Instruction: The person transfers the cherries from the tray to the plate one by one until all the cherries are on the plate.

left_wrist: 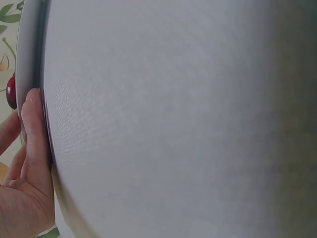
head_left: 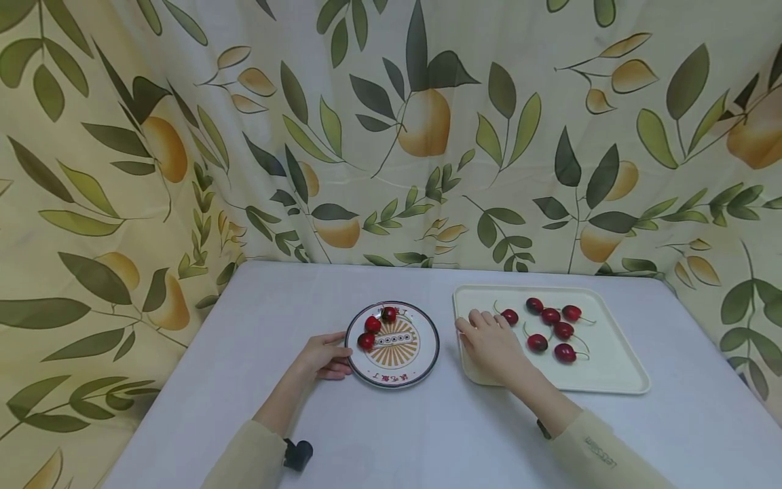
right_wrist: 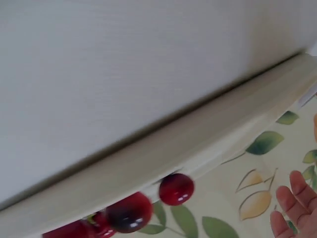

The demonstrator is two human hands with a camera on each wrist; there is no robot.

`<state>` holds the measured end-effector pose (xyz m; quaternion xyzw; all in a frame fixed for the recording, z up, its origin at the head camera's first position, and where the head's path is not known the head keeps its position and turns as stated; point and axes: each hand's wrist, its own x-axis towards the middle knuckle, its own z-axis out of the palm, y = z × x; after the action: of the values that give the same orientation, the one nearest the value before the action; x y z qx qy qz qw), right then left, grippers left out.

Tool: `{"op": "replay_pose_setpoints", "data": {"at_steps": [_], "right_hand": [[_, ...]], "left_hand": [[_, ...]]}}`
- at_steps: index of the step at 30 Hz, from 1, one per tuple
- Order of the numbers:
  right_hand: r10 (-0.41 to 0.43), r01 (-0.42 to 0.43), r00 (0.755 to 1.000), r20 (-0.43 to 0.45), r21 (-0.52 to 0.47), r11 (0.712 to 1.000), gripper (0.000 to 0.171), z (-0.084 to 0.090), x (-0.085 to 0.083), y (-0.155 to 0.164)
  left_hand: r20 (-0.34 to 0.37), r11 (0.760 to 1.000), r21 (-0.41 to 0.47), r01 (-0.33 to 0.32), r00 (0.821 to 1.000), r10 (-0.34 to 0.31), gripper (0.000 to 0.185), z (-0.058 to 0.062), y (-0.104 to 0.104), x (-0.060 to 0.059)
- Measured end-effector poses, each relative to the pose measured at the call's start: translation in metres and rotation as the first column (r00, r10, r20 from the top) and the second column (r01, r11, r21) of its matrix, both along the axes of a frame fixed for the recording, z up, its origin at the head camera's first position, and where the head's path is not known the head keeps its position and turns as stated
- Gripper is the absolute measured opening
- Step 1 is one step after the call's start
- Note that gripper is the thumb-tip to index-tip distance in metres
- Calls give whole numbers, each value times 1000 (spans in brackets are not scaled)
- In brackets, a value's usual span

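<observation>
My left hand [head_left: 324,354] grips the left rim of a round white plate [head_left: 421,356] with a dark edge and an orange sunburst print. Three dark red cherries [head_left: 373,324] lie on the plate's upper left part. In the left wrist view, fingers [left_wrist: 35,134] lie along the plate's rim, close to a cherry [left_wrist: 12,91]. My right hand [head_left: 493,345] is over the left side of a cream tray [head_left: 611,377], its fingers loosely bent. Several cherries with stems [head_left: 563,331] are spread on the tray, one just beyond the right fingertips. No cherry shows in the right hand [right_wrist: 297,208].
A white cloth covers the table [head_left: 391,441]. Behind it hangs a curtain [head_left: 379,136] printed with fruit and leaves. The plate stands left of the tray, with a strip of table between them. A small black object [head_left: 298,455] is at the left sleeve.
</observation>
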<state>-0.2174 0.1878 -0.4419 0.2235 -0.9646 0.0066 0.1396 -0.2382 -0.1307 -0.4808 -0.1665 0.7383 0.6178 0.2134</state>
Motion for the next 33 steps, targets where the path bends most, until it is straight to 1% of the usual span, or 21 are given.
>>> {"op": "replay_pose_setpoints", "data": {"at_steps": [6,14,17,20,26,31,33], "right_hand": [[-35,35,999,-7,-24,999,20,-4,6,26],[-114,116,993,36,-56,992,22,-3,15,55],[-145,148,988,56,-53,988,24,-1,21,66],[-174,177,983,58,-40,983,26,0,25,77],[-243,246,966,92,-13,969,35,0,30,103],[-273,276,957,95,-14,961,30,-2,36,120],[-294,296,949,113,-4,955,29,-4,38,125]], "left_hand": [[0,1000,-4,-1,1000,1,55,1,0,0],[12,1000,-8,-6,1000,6,56,2,1,0],[7,1000,-7,-4,1000,4,55,2,1,1],[-1,1000,0,-1,1000,1,55,2,1,1],[2,1000,-13,-4,1000,4,55,1,0,1],[0,1000,-10,-1,1000,1,55,2,1,2],[0,1000,-5,0,1000,0,55,2,1,2]]}}
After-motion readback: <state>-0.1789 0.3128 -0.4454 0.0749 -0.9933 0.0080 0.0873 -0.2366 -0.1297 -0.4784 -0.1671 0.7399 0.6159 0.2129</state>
